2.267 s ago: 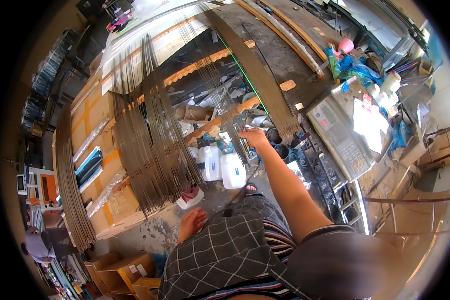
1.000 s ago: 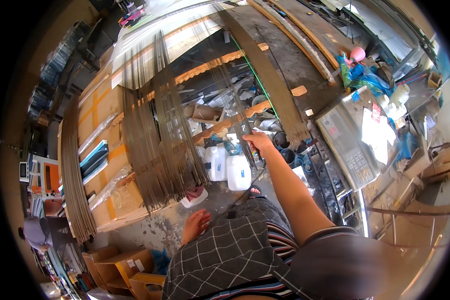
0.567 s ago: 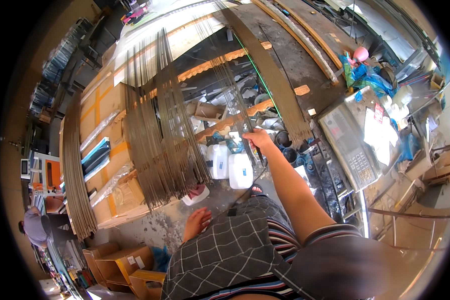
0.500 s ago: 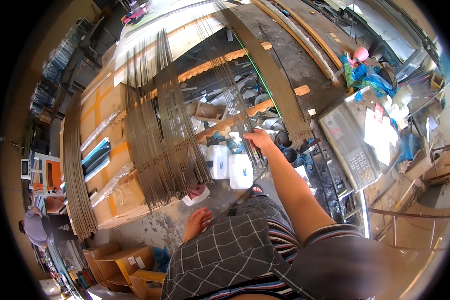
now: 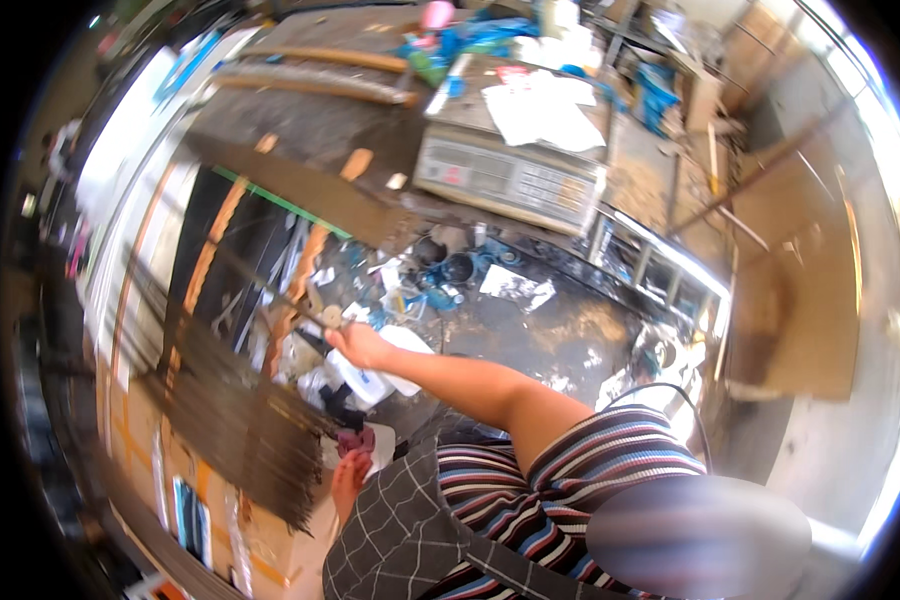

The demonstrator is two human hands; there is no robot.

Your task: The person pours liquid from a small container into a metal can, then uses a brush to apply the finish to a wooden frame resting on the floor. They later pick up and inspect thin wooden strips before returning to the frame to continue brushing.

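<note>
Right hand, pinched thin brown rods

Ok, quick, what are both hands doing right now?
Left hand: loosely open, nothing visible in it.
Right hand: closed on thin brown strips, details blurred.

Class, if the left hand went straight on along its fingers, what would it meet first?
Probably the maroon bundle in the white tub; depth is unclear, so the left hand might pass above.
</note>
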